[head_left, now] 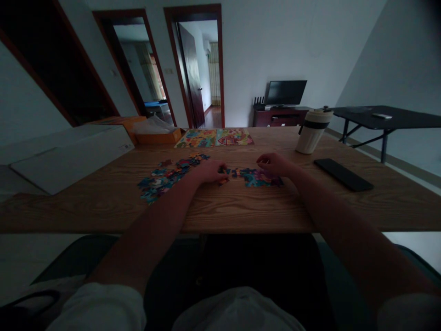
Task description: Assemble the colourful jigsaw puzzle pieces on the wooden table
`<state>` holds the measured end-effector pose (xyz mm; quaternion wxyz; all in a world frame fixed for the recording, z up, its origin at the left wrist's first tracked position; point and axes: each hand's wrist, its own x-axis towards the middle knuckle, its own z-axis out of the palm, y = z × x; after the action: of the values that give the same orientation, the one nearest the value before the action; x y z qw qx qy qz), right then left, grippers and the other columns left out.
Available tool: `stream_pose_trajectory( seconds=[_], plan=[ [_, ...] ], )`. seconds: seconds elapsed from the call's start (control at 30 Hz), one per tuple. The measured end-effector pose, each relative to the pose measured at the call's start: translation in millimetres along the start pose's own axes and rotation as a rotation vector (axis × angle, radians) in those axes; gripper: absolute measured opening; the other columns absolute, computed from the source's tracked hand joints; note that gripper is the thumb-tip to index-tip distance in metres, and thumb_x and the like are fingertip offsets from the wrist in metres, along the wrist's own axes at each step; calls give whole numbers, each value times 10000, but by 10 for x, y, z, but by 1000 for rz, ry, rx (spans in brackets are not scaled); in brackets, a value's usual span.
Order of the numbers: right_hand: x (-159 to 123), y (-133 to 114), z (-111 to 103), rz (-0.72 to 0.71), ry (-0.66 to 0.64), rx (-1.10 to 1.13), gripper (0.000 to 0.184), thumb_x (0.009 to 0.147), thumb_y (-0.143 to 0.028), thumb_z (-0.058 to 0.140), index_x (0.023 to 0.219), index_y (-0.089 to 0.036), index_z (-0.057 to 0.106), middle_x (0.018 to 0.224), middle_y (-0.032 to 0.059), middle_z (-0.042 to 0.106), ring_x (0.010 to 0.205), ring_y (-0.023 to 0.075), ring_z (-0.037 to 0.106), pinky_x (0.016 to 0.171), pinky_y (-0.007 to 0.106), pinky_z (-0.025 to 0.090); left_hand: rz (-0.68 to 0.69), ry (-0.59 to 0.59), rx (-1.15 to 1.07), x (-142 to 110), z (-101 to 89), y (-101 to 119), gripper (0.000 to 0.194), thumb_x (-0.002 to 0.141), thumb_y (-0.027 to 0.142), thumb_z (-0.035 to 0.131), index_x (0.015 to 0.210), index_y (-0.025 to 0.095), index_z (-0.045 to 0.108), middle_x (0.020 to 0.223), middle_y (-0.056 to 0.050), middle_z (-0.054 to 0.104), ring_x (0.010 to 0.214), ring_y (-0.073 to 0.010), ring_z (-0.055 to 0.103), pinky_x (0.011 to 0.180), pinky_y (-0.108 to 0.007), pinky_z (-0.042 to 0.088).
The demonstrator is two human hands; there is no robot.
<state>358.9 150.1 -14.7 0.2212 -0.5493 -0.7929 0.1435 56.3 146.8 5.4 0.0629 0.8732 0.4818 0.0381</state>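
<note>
My left hand [209, 171] rests at the right edge of a heap of loose jigsaw puzzle pieces [163, 178]. Its fingers and thumb are bent around a small dark puzzle piece [222, 170]. Just right of that hand lie a few small puzzle pieces [236, 173]. A joined section of jigsaw puzzle [257, 178], mostly teal and purple, lies below my right hand [274, 164] and is partly covered by it. The right fingers are curled together above the section's far edge; whatever they hold is too small and dim to make out.
Beyond the hands lies a colourful picture sheet [215, 138]. An orange box [158, 137] with a plastic bag and a long white box [76, 154] stand at left. At right are a cream tumbler [312, 133] and a flat black object [342, 174] on the wooden table [237, 216].
</note>
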Motion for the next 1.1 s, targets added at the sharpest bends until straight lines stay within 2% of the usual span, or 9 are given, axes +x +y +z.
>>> stream_pose_trajectory(
  seconds=[0.17, 0.33, 0.43, 0.57, 0.7, 0.83, 0.9, 1.0, 1.1],
  plan=[
    [-3, 44, -34, -9, 22, -12, 200, 930, -243, 614, 1037, -140, 748, 943, 108, 764, 766, 176, 677, 746, 303, 537, -15, -54, -74, -96, -85, 3, 487, 821, 386, 698, 1280, 228, 654, 1237, -68, 711, 1069, -244, 670, 931, -317, 498],
    [-12, 29, -61, -8, 12, -19, 224, 941, -246, 597, 1064, -138, 750, 968, 108, 765, 784, 178, 681, 731, 296, 530, -33, -134, -77, -171, -150, 16, 451, 768, 239, 692, 1219, 239, 682, 1116, -50, 751, 988, -233, 698, 857, -305, 521],
    [-20, 1, -52, 10, 5, -20, 231, 946, -256, 597, 1070, -137, 752, 964, 111, 767, 780, 184, 683, 719, 297, 525, -7, -91, -51, -162, -135, -16, 413, 814, 274, 662, 1224, 226, 684, 1141, -65, 746, 989, -223, 696, 859, -299, 514],
    [-20, -16, -48, 11, -9, -35, 237, 939, -230, 592, 1073, -122, 755, 994, 127, 768, 820, 200, 692, 728, 301, 523, -8, -98, -12, -122, -94, -59, 477, 846, 390, 671, 1286, 207, 663, 1140, -81, 744, 961, -220, 699, 820, -282, 509],
    [-7, 2, -43, 8, -29, -44, 231, 934, -232, 595, 1071, -139, 756, 999, 115, 774, 818, 193, 696, 719, 285, 523, -104, -51, 55, -81, -71, -35, 454, 903, 535, 593, 1230, 239, 701, 1135, -90, 749, 1000, -256, 692, 835, -319, 508],
    [-2, 18, -35, 8, -31, -40, 220, 929, -223, 604, 1073, -145, 751, 1000, 105, 776, 810, 180, 696, 717, 268, 523, -180, -10, 82, -85, -105, -30, 414, 973, 493, 479, 1150, 225, 740, 1155, -103, 743, 1031, -259, 683, 878, -335, 500],
    [-8, 8, -38, 15, -31, -35, 231, 935, -224, 595, 1081, -130, 748, 1008, 112, 775, 812, 182, 697, 730, 272, 526, -109, -29, 43, -113, -136, -69, 423, 942, 474, 532, 1210, 205, 720, 1195, -104, 728, 1049, -249, 675, 907, -316, 493],
    [-25, -30, -51, 39, -51, -34, 236, 930, -214, 600, 1092, -124, 747, 1040, 114, 774, 843, 188, 702, 748, 271, 525, 26, -128, 9, -156, -169, -142, 563, 833, 491, 669, 1332, 231, 657, 1320, -80, 669, 1151, -245, 633, 978, -288, 464],
    [-45, -77, -69, 65, -70, -40, 246, 918, -186, 603, 1111, -131, 745, 1057, 115, 773, 859, 193, 707, 749, 266, 525, 66, -197, 12, -168, -170, -173, 588, 818, 478, 682, 1361, 260, 635, 1361, -64, 645, 1197, -237, 608, 1010, -278, 445]
  ],
)
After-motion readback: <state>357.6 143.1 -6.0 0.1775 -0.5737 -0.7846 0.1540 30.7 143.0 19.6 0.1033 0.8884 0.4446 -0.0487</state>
